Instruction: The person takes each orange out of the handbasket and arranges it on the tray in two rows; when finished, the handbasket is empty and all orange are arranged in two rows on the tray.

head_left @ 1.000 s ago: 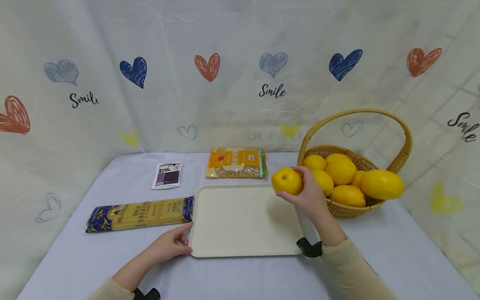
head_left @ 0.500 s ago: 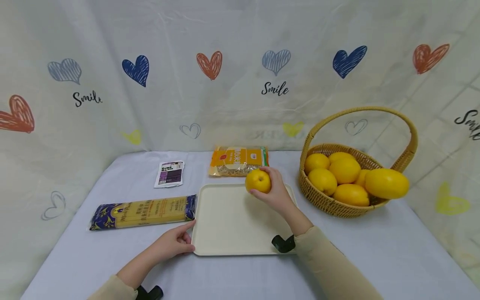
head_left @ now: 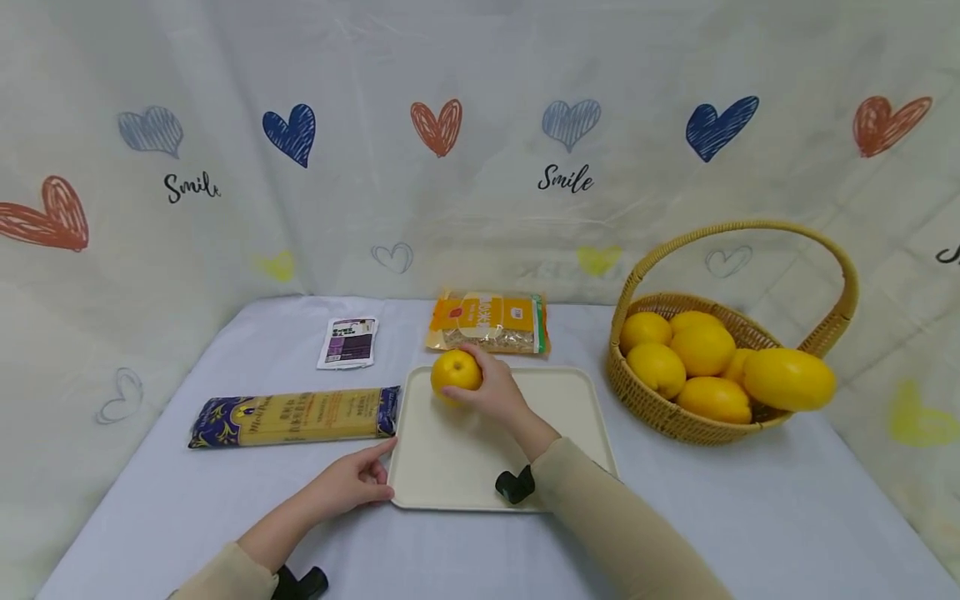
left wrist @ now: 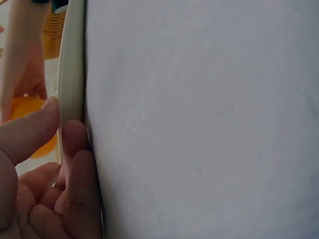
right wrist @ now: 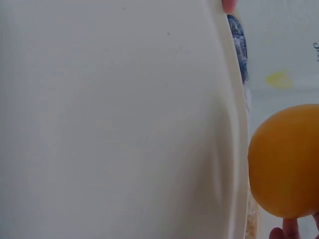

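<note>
We find the right hand's (head_left: 498, 392) fingers grasping a lemon (head_left: 454, 370) by the tray's (head_left: 442, 467) far-left corner, left hand (head_left: 345, 487) gripping the near-left; placement seems in hand, requiring lowering, then release.

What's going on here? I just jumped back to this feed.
A person's right hand holds a yellow fruit over the far left part of a cream tray; whether it touches the tray is hard to tell. The left hand touches the tray's left edge. More yellow fruits sit in the wicker basket on the right. A long blue-and-yellow pack lies left of the tray; an orange bag lies behind it.
</note>
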`<state>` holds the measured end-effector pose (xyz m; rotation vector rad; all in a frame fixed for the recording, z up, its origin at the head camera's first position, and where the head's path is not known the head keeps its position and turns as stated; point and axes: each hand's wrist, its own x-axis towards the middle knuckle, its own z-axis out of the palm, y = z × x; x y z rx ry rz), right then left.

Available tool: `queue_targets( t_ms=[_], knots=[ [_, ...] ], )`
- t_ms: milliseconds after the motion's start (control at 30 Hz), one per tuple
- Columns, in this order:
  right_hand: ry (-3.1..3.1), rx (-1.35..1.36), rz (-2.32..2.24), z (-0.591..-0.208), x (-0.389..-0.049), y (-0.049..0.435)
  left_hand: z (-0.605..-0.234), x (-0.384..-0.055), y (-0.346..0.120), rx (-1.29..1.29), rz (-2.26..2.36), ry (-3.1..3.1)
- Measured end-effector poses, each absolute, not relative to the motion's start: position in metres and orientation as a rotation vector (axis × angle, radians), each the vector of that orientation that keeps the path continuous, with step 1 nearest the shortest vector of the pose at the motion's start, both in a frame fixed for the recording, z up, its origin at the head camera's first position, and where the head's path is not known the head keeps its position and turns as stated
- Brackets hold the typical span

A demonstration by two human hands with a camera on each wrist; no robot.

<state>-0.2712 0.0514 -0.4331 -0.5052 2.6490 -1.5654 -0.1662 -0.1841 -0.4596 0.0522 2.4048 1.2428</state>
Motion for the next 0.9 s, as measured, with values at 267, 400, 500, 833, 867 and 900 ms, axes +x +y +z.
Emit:
queue_targets(
  t_ms=[267,400,500,833,867,900],
  knots=[
    [2.590,-0.444,-1.517,-0.442,-0.275,0.036,-0.462,-0.165,-0.184,0.100,1.237,2.388],
    [2.620,-0.468,-1.463,-0.438,-0.280,0.028,-0.460,-0.167,-0.185,0.092,1.234,2.405],
    [2.634,-0.467,-1.430,-0.437,-0.281,0.024,-0.460,-0.166,-0.185,0.085,1.233,2.413],
    [2.532,-0.443,-1.556,-0.441,-0.285,0.022,-0.459,-0.166,-0.184,0.041,1.231,2.414],
    [2.511,-0.439,-1.568,-0.441,-0.286,0.022,-0.459,-0.166,-0.183,0.038,1.233,2.412],
    [2.488,-0.432,-1.580,-0.442,-0.286,0.023,-0.459,-0.167,-0.183,0.041,1.236,2.412]
  ],
)
